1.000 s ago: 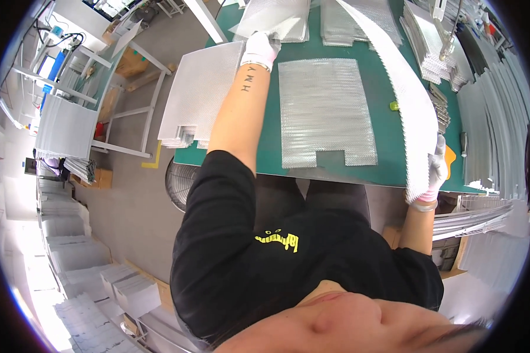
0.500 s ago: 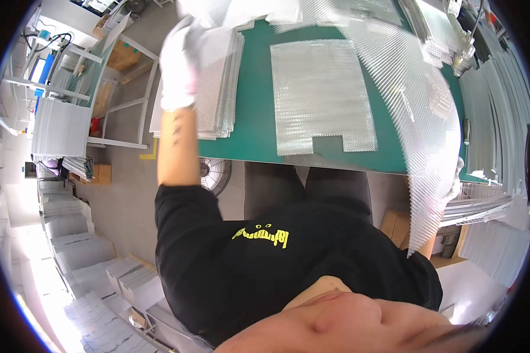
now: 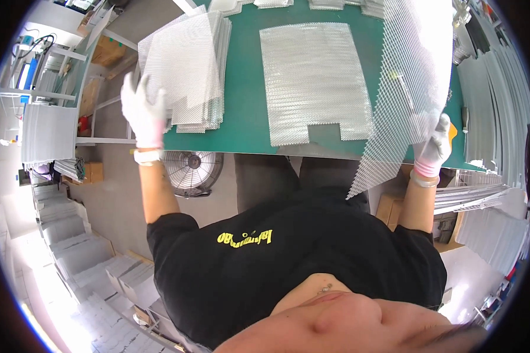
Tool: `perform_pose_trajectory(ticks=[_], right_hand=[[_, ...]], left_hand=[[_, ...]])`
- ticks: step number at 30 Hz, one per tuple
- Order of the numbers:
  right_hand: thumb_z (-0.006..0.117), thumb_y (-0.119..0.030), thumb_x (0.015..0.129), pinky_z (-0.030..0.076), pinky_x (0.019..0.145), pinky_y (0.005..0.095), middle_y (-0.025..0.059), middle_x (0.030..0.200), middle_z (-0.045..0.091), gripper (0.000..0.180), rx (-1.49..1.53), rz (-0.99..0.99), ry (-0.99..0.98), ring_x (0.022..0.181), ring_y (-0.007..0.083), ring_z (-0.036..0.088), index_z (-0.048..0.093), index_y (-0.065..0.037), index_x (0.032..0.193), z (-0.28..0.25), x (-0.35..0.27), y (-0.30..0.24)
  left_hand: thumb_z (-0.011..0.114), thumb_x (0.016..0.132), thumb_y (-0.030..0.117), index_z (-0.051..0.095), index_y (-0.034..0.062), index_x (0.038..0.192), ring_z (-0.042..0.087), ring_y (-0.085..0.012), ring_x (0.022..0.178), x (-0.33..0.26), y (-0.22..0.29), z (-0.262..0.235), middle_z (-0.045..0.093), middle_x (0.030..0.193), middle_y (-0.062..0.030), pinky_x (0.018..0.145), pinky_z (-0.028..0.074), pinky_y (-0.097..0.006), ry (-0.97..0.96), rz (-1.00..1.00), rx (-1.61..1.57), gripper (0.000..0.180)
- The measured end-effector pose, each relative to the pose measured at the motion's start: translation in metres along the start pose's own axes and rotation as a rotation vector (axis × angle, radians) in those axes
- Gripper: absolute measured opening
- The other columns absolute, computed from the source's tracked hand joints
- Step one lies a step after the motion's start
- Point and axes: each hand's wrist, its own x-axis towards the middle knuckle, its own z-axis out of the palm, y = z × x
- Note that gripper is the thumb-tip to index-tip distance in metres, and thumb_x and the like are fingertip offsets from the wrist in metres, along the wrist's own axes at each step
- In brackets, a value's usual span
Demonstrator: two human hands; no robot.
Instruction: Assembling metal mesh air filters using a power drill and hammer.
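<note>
My left hand [image 3: 142,115], in a white glove, is at the near left edge of a stack of white mesh sheets [image 3: 182,65]. Its fingers are spread and hold nothing. My right hand [image 3: 434,147], also gloved, is closed at the edge of a long, bent mesh sheet [image 3: 388,129] that rises over the table's right side, its pointed corner hanging past the front edge. Something orange [image 3: 452,130] shows beside the right fingers; I cannot tell what it is. Between my hands, another mesh sheet [image 3: 315,82] with a notched near edge lies flat.
The green table top [image 3: 244,82] carries more mesh pieces [image 3: 274,3] along its far side. Long pale strips [image 3: 489,112] stand to the right. A round floor fan [image 3: 192,170] is below the table's left front, and a white frame [image 3: 103,141] stands left.
My left hand has come back from over the stack to its near left edge. My right hand has moved up, and the bent mesh sheet has shifted, its corner swinging left.
</note>
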Motion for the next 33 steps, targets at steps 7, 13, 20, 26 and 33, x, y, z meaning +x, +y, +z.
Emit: perform_pose_trajectory(ticks=[7,13,20,26,33], right_hand=[[0.053,0.006,0.082,0.046,0.107,0.0493,0.0141,0.130,0.066,0.048,-0.033,-0.009,0.021,0.120,0.0325,0.062,0.062,-0.003,0.129,-0.001,0.017,0.016],[0.055,0.006,0.081,0.047,0.106,0.0487,0.0143,0.128,0.067,0.046,-0.108,0.029,-0.001,0.118,0.0314,0.063,0.063,-0.002,0.126,0.000,0.018,0.015],[0.059,0.005,0.080,0.049,0.097,0.0416,0.0143,0.123,0.067,0.040,-0.193,0.058,0.092,0.101,0.0257,0.064,0.065,0.000,0.119,0.000,0.010,0.024],[0.052,0.008,0.079,0.044,0.073,0.0269,0.0149,0.110,0.068,0.034,-0.728,0.096,-0.041,0.075,0.0120,0.051,0.068,0.005,0.110,0.031,0.014,0.036],[0.066,-0.005,0.086,0.043,0.071,0.0233,0.0023,0.091,0.065,0.025,-1.417,0.146,0.039,0.076,0.0087,0.051,0.069,0.001,0.110,0.076,0.021,0.052]], left_hand=[[0.080,0.074,0.031,0.062,0.0087,0.120,0.054,-0.0339,0.126,-0.073,0.196,-0.012,0.060,0.129,-0.0105,0.106,0.044,-0.048,-0.421,0.548,-0.705,0.055],[0.074,0.080,0.026,0.065,0.0130,0.112,0.056,-0.0294,0.119,-0.080,0.195,0.011,0.060,0.120,-0.0061,0.101,0.046,-0.045,-0.403,0.586,-0.650,0.036],[0.072,0.082,0.025,0.065,0.0084,0.117,0.054,-0.0333,0.124,-0.087,0.199,0.003,0.060,0.126,-0.0098,0.106,0.043,-0.046,-0.336,0.503,-0.690,0.040],[0.067,0.097,0.026,0.021,0.0011,0.158,0.050,-0.0325,0.134,-0.075,0.193,-0.013,0.048,0.144,-0.0234,0.106,0.047,-0.049,-0.451,-0.782,-2.625,0.080],[0.075,0.084,0.008,0.025,0.0045,0.158,0.061,-0.0141,0.094,-0.069,0.212,-0.007,0.057,0.137,-0.0172,0.082,0.052,-0.027,-0.117,-0.112,-0.996,0.089]])
